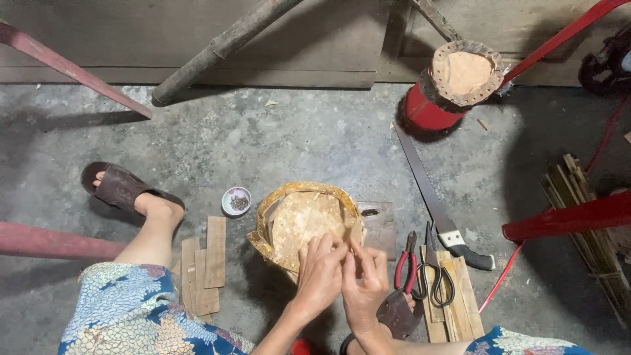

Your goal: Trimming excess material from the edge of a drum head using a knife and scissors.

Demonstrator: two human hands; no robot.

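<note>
Sitting low over a grey concrete floor (276, 141), a person is seen from above. A round woven basket (303, 223) of thin yellow-brown strips is held at its near edge. The left hand (321, 273) and the right hand (363, 279) are pressed close together there, and the fingers of both are pinched on the basket's rim. The basket rests on the floor, partly on a small wooden block (380, 220).

Just beside the basket, a little round bowl (236, 201) with small dark bits in it is seen. Flat wooden strips (204, 266) are laid near the person's leg, and a brown sandal (121, 187) is worn on the foot. On the other side, red-handled pliers (407, 263), black scissors (439, 276) and a long saw (434, 197) are laid out, some on more flat wood.

Far back, a red can (427, 108) is topped by another woven piece (465, 72). A thick bamboo pole (220, 49) is leaned against a grey wall (98, 39). The floor is rough, stained and dusty.
</note>
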